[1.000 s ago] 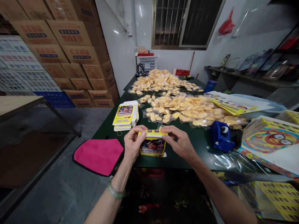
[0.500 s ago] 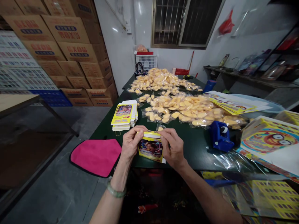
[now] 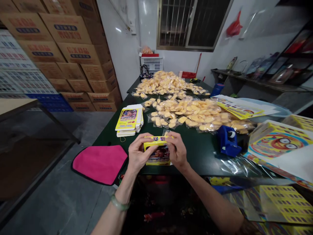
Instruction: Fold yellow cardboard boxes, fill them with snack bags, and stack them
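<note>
A small yellow printed carton [image 3: 158, 156] stands upright at the near edge of the dark green table, its front face toward me. My left hand [image 3: 141, 151] grips its left side, the thumb across the front and the fingers along the top edge. At its upper right corner, my right hand [image 3: 177, 150] pinches the top with thumb and fingers. The carton's top flap looks folded over. Just behind it lies a clear packet [image 3: 166, 132], mostly hidden. To the left is a stack of flat yellow cartons [image 3: 127, 119].
Heaps of wrapped yellow pieces [image 3: 200, 112] cover the table's middle and far end. A blue tape dispenser [image 3: 228, 142] and a large printed box [image 3: 278, 143] stand to the right. A pink cloth-like item [image 3: 100, 163] juts off the left edge. Brown cartons [image 3: 73, 49] are piled at left.
The carton's top flap has gone from raised to folded down, showing its printed top edge. My left thumb has moved across the front. The view has shifted slightly.
</note>
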Tool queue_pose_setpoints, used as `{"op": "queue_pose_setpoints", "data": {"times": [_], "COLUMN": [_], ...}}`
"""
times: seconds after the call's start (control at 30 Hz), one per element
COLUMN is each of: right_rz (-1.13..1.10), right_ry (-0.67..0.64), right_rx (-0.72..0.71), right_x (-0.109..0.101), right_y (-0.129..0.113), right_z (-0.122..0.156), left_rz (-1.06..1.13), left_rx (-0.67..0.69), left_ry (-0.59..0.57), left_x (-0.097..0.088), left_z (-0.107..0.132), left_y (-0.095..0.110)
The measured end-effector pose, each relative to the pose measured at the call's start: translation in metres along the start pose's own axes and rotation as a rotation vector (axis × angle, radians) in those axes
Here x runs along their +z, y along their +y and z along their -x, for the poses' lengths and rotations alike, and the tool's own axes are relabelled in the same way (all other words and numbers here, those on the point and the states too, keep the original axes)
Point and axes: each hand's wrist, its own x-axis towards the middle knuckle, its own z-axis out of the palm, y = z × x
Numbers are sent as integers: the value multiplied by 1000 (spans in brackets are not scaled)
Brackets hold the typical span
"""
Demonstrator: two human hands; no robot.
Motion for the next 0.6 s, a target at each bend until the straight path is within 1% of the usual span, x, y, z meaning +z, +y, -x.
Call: {"op": "queue_pose_setpoints", "data": {"times": [0.03, 0.1, 0.13, 0.17, 0.2, 0.23, 0.33, 0.37, 0.4, 0.43, 0.47, 0.5, 0.53, 0.6], "right_rz": [-28, -44, -21, 29, 104, 197, 545, 632, 691, 725, 735, 727, 708, 662], "right_ry": [-45, -139, -162, -153, -108, -27, 302, 363, 334, 300, 258, 221, 201, 192], "right_rx": [28, 106, 153, 208, 269, 338, 582, 700, 839, 949, 1041, 1109, 1159, 1243], "right_x": [-2, -11, -20, -34, -53, -77, -167, -196, -220, -240, -253, -261, -263, -260], "right_y": [2, 8, 13, 19, 26, 34, 57, 62, 66, 68, 71, 73, 75, 82], "right_z": [-3, -8, -9, -10, -10, -8, -2, 2, 6, 10, 14, 17, 19, 21], "left_rz": [-58, -150, -178, -198, -213, -225, -244, -249, -255, -259, -263, -267, -271, -273], "left_rx": [38, 105, 127, 140, 149, 157, 174, 177, 179, 181, 186, 192, 200, 210], "left_ry": [21, 105, 148, 178, 193, 196, 196, 196, 197, 197, 199, 199, 200, 205], "left_x": [2, 6, 9, 11, 13, 15, 15, 15, 15, 14, 14, 15, 15, 16], "left_z": [2, 6, 8, 11, 12, 13, 12, 10, 9, 7, 6, 5, 5, 6], "left_y": [1, 2, 1, 0, -1, -2, -6, -7, -8, -8, -8, -8, -7, -7]}}
